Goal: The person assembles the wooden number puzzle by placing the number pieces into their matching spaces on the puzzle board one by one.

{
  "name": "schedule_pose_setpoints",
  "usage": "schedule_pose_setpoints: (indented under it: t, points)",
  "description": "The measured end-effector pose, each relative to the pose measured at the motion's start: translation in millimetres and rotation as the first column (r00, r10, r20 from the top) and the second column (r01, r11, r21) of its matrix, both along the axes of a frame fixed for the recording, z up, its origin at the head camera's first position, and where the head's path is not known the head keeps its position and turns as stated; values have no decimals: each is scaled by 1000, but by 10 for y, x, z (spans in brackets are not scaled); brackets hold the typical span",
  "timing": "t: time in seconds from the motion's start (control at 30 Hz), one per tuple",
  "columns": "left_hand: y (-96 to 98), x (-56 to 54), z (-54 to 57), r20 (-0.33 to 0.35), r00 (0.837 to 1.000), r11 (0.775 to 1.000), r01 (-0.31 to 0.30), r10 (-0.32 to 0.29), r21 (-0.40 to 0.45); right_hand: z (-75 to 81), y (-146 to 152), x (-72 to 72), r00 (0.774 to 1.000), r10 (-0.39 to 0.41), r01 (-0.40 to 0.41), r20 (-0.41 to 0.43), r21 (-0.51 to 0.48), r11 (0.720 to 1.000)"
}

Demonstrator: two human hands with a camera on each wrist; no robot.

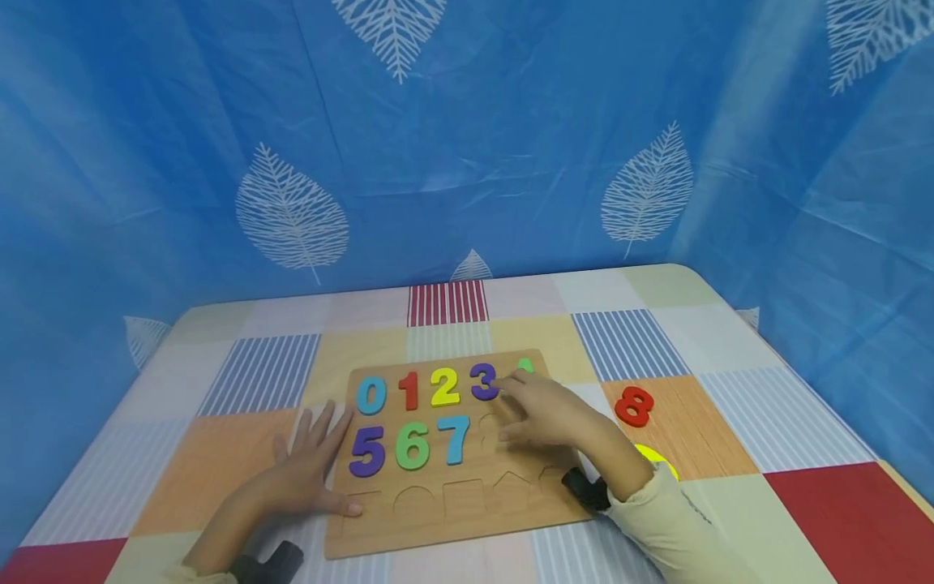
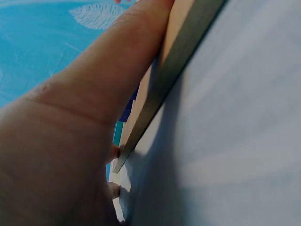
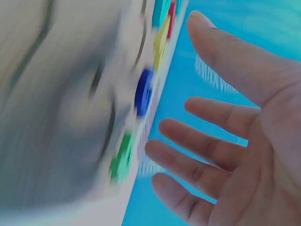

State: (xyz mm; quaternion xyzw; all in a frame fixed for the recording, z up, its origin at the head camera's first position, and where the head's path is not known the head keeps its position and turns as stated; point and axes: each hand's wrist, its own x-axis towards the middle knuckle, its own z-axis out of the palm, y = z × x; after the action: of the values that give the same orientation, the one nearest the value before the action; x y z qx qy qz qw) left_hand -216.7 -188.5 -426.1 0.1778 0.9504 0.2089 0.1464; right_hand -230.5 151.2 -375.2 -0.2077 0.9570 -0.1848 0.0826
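A wooden puzzle board lies on the table with coloured numbers 0, 1, 2, 3 in its top row and 5, 6, 7 below. A green piece peeks out behind my right hand, which hovers open over the board's right part with fingers straight. In the right wrist view that right hand shows spread fingers holding nothing. My left hand rests flat against the board's left edge; the left wrist view shows the left hand along the board's rim.
A red 8 lies loose on the patchwork tablecloth right of the board. A yellow piece sits partly behind my right sleeve. The board's bottom row has bare shape recesses. Blue leaf-print curtains surround the table.
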Motion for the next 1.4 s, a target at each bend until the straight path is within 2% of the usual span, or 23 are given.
schedule_pose_setpoints:
  t: [0.13,0.33,0.5,0.63,0.9,1.07,1.17,1.3,1.4]
  points:
    - [11,-11,0,1,1000,1000,2,-2,-6,12,372,3,998,-56,56,-5,16,998]
    - [19,2,16,6,1000,1000,3,-3,7,95,839,-21,984,-165,160,65,78,984]
    - [10,11,4,-5,1000,1000,-1,1,12,153,1043,-60,958,-273,254,85,184,950]
    - [9,-1,1,-8,1000,1000,-12,12,11,149,1163,-87,933,-334,304,131,208,930]
    - [20,-35,-2,5,1000,1000,-2,2,16,133,1355,-105,910,-362,323,204,200,925]
    - [13,-51,13,7,1000,1000,1,-2,13,112,1392,-94,885,-376,342,273,166,925]
    - [8,-56,23,3,1000,1000,8,-8,14,95,1385,-89,877,-391,354,278,177,919]
    - [-3,-59,22,-6,1000,1000,17,-17,9,72,1355,-99,887,-396,342,236,240,908]
    - [-10,-69,11,-13,1000,1000,20,-20,4,53,1340,-110,898,-383,329,217,248,911]
